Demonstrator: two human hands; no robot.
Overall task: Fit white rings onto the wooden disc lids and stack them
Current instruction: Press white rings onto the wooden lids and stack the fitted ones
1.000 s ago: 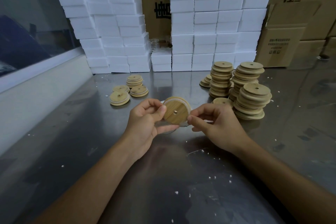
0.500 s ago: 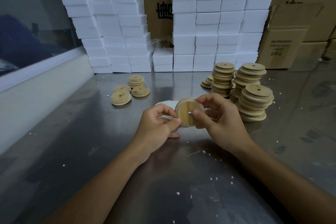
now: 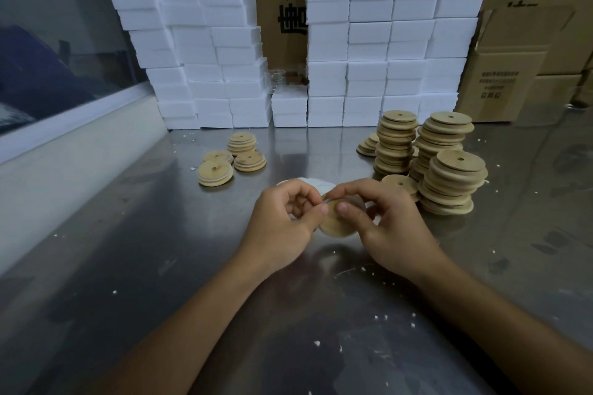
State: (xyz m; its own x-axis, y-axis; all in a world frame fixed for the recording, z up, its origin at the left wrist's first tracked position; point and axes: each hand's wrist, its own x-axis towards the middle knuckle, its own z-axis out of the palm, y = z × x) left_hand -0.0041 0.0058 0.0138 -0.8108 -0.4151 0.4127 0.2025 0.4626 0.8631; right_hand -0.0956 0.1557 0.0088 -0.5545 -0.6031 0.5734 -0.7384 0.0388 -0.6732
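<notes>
A round wooden disc lid (image 3: 337,225) stands on edge between both hands above the steel table (image 3: 128,266). My left hand (image 3: 282,221) pinches its left rim with thumb and curled fingers. My right hand (image 3: 382,221) grips the disc, thumb pressed on its face, forefinger over the top edge. A thin white ring runs along the disc's upper rim. A small pile of white rings (image 3: 308,183) lies just behind the hands. Tall stacks of bare wooden discs (image 3: 449,179) stand to the right. Short stacks of ringed lids (image 3: 224,157) sit at the left.
White foam blocks (image 3: 378,42) are piled high along the back, with cardboard boxes (image 3: 507,74) at the right. A low white wall (image 3: 64,163) and window edge the table's left side. White crumbs dot the steel surface.
The disc has sunk lower and moved a little right between the hands. My right thumb now covers its centre hole, and both hands have closed in around its rim.
</notes>
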